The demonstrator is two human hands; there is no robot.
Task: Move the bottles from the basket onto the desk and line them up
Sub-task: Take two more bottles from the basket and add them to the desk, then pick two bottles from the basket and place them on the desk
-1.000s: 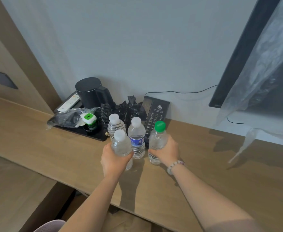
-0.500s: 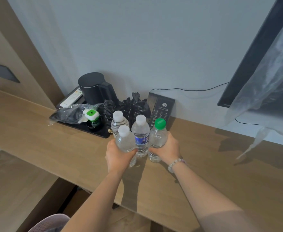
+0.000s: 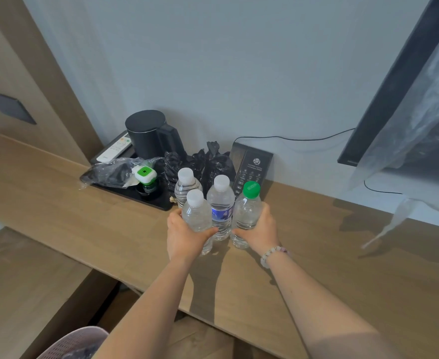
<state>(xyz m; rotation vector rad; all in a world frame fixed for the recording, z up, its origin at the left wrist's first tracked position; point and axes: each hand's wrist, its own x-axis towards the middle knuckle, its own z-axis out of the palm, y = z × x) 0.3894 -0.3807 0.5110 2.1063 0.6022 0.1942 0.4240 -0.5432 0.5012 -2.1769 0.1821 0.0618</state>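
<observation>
Now, mid-frame: left hand point(image 3: 184, 235) grips the white-capped front bottle point(image 3: 197, 216), right hand point(image 3: 262, 228) grips the green-capped bottle point(image 3: 246, 212), both upright on the desk point(image 3: 329, 260). Two other bottles point(image 3: 221, 200) crowd just behind. Risk: sliding either one could knock a neighbour over.

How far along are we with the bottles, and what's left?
Done: four bottles are on the desk; the back white-capped bottle and the blue-label bottle stand free. In hand: the left hand grips the front white-capped bottle, the right hand grips the green-capped bottle. Left: they form a cluster, not a row. The pink basket is only partly in view, so more may remain.
</observation>
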